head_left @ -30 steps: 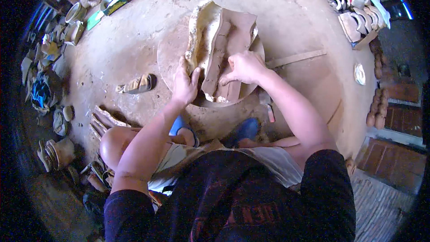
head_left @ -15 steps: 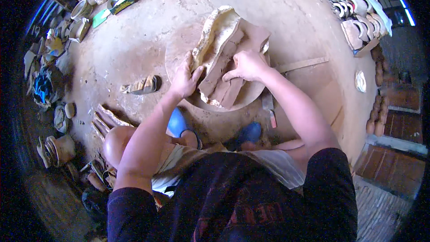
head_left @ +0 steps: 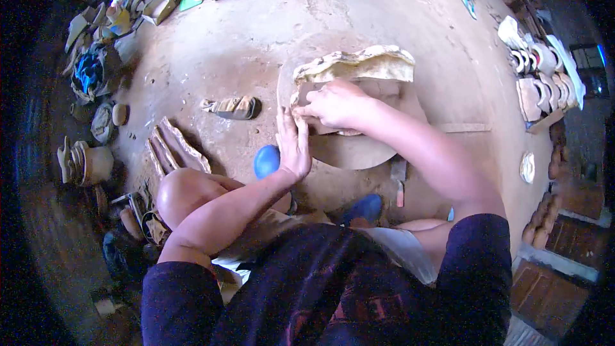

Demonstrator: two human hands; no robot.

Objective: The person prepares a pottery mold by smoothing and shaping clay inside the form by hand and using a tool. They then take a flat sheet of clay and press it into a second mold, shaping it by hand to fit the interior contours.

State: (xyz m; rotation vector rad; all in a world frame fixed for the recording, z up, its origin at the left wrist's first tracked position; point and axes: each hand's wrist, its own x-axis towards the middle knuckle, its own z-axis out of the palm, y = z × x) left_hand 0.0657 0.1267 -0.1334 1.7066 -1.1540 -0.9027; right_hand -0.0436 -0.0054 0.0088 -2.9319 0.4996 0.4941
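A plaster mould (head_left: 359,63) with a pale, lumpy rim lies across a round board (head_left: 359,156) on the floor. Brown clay (head_left: 386,88) lines the mould's hollow. At the mould's left end my left hand (head_left: 294,146) rests upright against the edge, its fingers stretched out and holding nothing. Over the clay beside it, my right hand (head_left: 339,104) is closed, curled fingers and thumb pressing the clay at that left end. The fingertips of the two hands nearly meet. My right hand hides part of the clay and the mould's near side.
A flat wooden strip (head_left: 462,127) and a red-handled scraper (head_left: 400,193) lie right of the board. A dark-and-tan bundle (head_left: 234,107) and an open mould half (head_left: 178,147) lie to the left. Curved pieces (head_left: 544,97) are stacked at far right.
The mould has turned clockwise on the board and now lies crosswise. My left hand has shifted from its long side to its left end. My right hand has moved leftward along the clay.
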